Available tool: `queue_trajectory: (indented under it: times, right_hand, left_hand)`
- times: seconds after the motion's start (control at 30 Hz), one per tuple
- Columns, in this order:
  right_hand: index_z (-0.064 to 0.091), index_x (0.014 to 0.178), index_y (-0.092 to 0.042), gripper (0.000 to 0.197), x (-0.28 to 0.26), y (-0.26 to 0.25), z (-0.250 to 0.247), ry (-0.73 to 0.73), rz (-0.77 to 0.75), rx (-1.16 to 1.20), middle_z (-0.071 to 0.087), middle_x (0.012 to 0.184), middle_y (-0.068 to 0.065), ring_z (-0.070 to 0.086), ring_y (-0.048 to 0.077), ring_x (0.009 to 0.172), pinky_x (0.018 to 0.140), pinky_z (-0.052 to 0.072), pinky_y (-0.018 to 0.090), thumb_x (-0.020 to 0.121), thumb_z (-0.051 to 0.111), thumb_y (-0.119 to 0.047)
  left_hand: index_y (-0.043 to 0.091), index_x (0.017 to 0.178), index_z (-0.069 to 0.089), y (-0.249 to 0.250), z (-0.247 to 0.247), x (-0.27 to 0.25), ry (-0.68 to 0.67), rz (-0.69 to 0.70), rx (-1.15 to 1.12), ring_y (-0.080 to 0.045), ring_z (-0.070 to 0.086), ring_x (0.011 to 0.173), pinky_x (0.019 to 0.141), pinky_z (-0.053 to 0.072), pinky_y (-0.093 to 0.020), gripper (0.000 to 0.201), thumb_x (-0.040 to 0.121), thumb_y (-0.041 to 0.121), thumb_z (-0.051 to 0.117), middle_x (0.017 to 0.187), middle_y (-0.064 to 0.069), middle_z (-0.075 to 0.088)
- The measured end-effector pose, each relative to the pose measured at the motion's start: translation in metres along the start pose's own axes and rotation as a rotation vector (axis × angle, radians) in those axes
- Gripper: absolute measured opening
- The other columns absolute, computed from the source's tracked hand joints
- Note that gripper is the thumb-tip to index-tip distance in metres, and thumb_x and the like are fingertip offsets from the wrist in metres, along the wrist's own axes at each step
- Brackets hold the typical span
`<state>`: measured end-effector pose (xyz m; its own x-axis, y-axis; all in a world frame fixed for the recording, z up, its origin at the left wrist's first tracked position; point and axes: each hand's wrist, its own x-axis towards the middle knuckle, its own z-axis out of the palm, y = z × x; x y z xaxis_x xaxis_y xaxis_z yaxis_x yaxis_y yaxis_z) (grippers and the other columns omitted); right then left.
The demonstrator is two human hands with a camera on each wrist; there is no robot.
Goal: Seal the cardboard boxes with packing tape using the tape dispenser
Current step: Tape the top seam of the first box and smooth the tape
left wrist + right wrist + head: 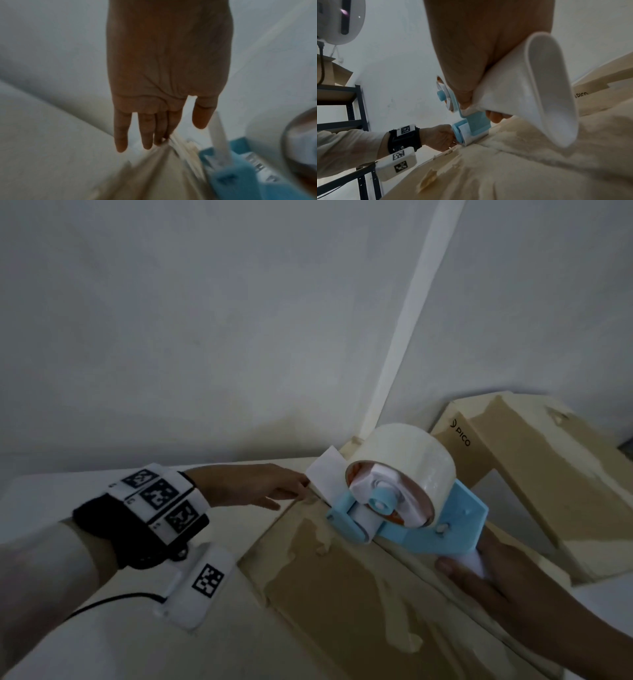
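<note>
A worn cardboard box (359, 594) with a torn, peeled top lies on the white table (120, 652). On its far end sits a light blue tape dispenser (428, 522) carrying a clear tape roll (400, 460). My right hand (479, 573) grips the dispenser's white handle (530, 94). The roller end (462, 134) touches the box top. My left hand (284, 493) reaches to the box's far edge just left of the dispenser, its fingers (147, 135) straight, with tips on the box edge (164, 146). A white tape flap (325, 474) stands up beside them.
A second cardboard box (548, 474) printed PICO leans at the right, close behind the dispenser. A white wall rises right behind the table. Black metal shelving (356, 108) with another cardboard box (334, 70) stands to the left.
</note>
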<state>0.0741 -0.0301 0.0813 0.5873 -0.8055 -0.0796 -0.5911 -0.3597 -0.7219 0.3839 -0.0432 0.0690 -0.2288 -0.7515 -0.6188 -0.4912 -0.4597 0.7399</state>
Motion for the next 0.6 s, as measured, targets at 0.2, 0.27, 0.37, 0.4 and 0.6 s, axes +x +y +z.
queue_trajectory:
  times: [0.2,0.27,0.37,0.4,0.6]
  right_hand:
    - [0.035,0.099,-0.061,0.053,-0.003,-0.007,0.0,0.0,0.007,-0.004,0.053,0.102,-0.044,0.056,-0.017,0.088,0.066,0.04,-0.001,0.056,0.03,-0.091]
    - [0.037,0.101,-0.051,0.063,-0.002,-0.007,0.0,0.003,0.004,-0.019,0.052,0.1,-0.046,0.056,-0.017,0.086,0.064,0.04,-0.001,0.054,0.028,-0.092]
    - [0.035,0.103,-0.047,0.064,-0.001,-0.007,0.001,-0.004,-0.011,-0.051,0.051,0.105,-0.042,0.056,-0.015,0.085,0.063,0.04,0.0,0.057,0.026,-0.091]
    - [0.036,0.104,-0.046,0.063,-0.001,-0.007,0.001,-0.007,-0.019,-0.054,0.051,0.106,-0.038,0.057,-0.013,0.085,0.063,0.041,0.001,0.059,0.026,-0.089]
    - [0.037,0.102,-0.041,0.029,-0.001,0.002,0.001,0.017,-0.046,-0.086,0.065,0.083,-0.013,0.058,-0.01,0.082,0.061,0.041,0.005,0.077,0.045,-0.055]
  left_hand:
    - [0.017,0.131,0.04,-0.002,0.018,0.004,-0.117,0.061,0.056,-0.01,0.055,0.103,0.086,0.048,-0.015,0.035,0.097,0.015,0.039,0.123,0.001,0.054]
    - [0.021,0.127,0.039,-0.003,0.02,0.004,-0.133,0.052,0.049,-0.004,0.059,0.096,0.083,0.05,-0.013,0.032,0.096,0.02,0.04,0.118,0.005,0.055]
    - [0.026,0.121,0.041,-0.001,0.017,0.0,-0.159,0.011,0.04,0.006,0.063,0.087,0.082,0.052,-0.013,0.049,0.079,0.048,0.051,0.11,0.011,0.058]
    - [0.026,0.119,0.044,-0.001,0.016,-0.001,-0.158,0.005,0.083,0.006,0.063,0.087,0.082,0.052,-0.013,0.067,0.065,0.063,0.056,0.109,0.012,0.059]
    - [0.015,0.121,0.053,0.007,0.014,0.005,0.059,-0.144,0.178,-0.009,0.039,0.094,0.106,0.039,-0.038,0.037,0.094,0.038,0.041,0.099,0.01,0.039]
